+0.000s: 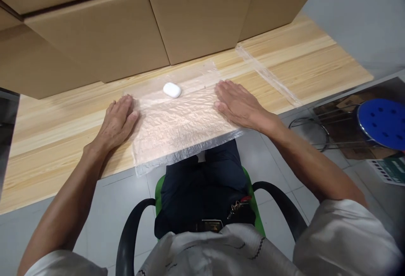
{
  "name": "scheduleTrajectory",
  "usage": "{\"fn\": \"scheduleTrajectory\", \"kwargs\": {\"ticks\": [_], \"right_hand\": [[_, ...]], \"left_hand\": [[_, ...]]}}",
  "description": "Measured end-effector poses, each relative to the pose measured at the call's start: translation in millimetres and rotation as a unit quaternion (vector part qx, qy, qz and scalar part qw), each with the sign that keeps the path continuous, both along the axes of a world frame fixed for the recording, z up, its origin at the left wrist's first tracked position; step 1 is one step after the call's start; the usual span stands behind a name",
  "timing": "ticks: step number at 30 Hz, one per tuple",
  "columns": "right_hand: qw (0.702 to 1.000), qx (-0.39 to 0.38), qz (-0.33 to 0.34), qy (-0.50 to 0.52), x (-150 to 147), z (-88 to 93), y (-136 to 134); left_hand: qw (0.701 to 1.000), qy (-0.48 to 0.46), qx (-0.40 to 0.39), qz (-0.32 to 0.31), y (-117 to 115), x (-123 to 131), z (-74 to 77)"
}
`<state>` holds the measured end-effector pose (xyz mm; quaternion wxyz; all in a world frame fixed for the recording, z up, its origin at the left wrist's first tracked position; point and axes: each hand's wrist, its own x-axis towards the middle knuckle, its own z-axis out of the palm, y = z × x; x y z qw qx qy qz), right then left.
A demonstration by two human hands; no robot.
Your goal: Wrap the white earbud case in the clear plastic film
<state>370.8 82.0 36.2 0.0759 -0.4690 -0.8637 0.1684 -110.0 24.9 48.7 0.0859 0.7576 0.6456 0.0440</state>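
A clear, wrinkled plastic sheet (pixel 180 120) lies spread on the wooden table, its near edge hanging over the front. On its upper part rests a small white rounded case (pixel 172 90), touched by neither hand. My left hand (pixel 117 122) lies flat at the sheet's left edge, fingers stretched out. At the right edge, my right hand (pixel 237 104) is also laid flat, palm down, its fingertips on the plastic. Nothing shows in either hand. Whether the plastic is a single sheet or a bag, I cannot tell.
Large cardboard boxes (pixel 202 18) stand stacked along the back of the wooden table (pixel 319 63). A narrow folded strip of clear plastic (pixel 268 75) lies to the right. Beyond the table's right end stands a blue round stool (pixel 384 122). Chair armrests (pixel 133 234) flank my lap.
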Motion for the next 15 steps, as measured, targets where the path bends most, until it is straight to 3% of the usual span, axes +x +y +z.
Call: {"fn": "scheduleTrajectory", "kwargs": {"ticks": [3, 7, 11, 15], "right_hand": [[1.0, 0.002, 0.018, 0.022, -39, 6.2, 17], [0.998, -0.02, 0.043, 0.029, -71, -4.5, 43], [1.0, -0.024, 0.0, 0.013, -44, -21.0, 68], [0.999, -0.009, -0.037, 0.012, -7, -25.7, 92]], "left_hand": [[1.0, 0.005, 0.009, -0.004, 15, 9, -2.7], [1.0, -0.003, 0.002, -0.002, 32, 14, -12.9], [1.0, 0.017, -0.005, -0.008, 33, 14, -17.4], [0.999, 0.031, -0.018, -0.01, 30, 15, -14.9]]}}
